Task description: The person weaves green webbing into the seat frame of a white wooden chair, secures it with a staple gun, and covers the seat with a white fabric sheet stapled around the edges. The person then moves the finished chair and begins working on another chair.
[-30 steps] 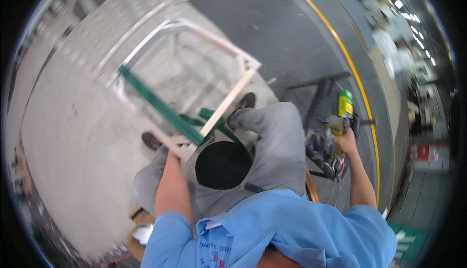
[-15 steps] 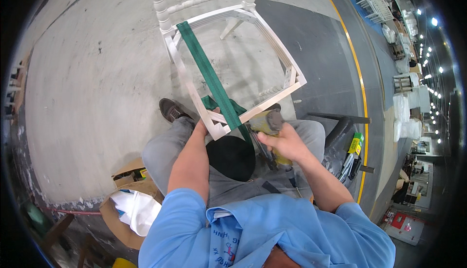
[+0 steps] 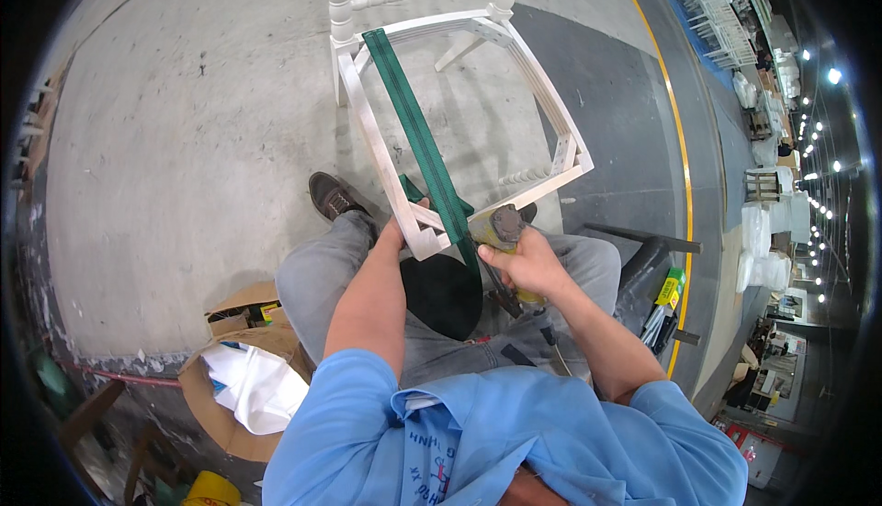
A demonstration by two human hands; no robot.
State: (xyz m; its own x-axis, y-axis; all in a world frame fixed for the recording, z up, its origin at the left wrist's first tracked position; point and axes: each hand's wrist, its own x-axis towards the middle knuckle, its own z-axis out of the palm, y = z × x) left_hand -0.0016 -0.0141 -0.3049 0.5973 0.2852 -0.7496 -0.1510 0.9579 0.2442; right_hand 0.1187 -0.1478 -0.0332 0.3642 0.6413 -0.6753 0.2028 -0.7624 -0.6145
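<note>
A white chair frame [image 3: 377, 143] with an open seat and turned spindles stands before me, its near corner over my lap. A green webbing strap [image 3: 409, 106] runs from the back rail to the front rail, and more of it is bunched below the frame. My left hand [image 3: 397, 228] grips the near left corner from beneath, its fingers partly hidden by the wood. In my right hand [image 3: 533, 267] is a yellow staple gun [image 3: 497, 227] with a hose. Its head sits at the front rail, close beside the strap; whether it touches cannot be made out.
A round black pad [image 3: 443, 296] lies between my thighs. To the left is a cardboard box [image 3: 207, 400] with white cloth [image 3: 257, 386]. At right, a dark stand [image 3: 643, 258] bears a green-yellow box [image 3: 671, 287] and tools. A yellow line [image 3: 678, 129] crosses the floor.
The chair frame and my left hand have shifted right in the view. The staple gun now sits closer to the strap at the front rail.
</note>
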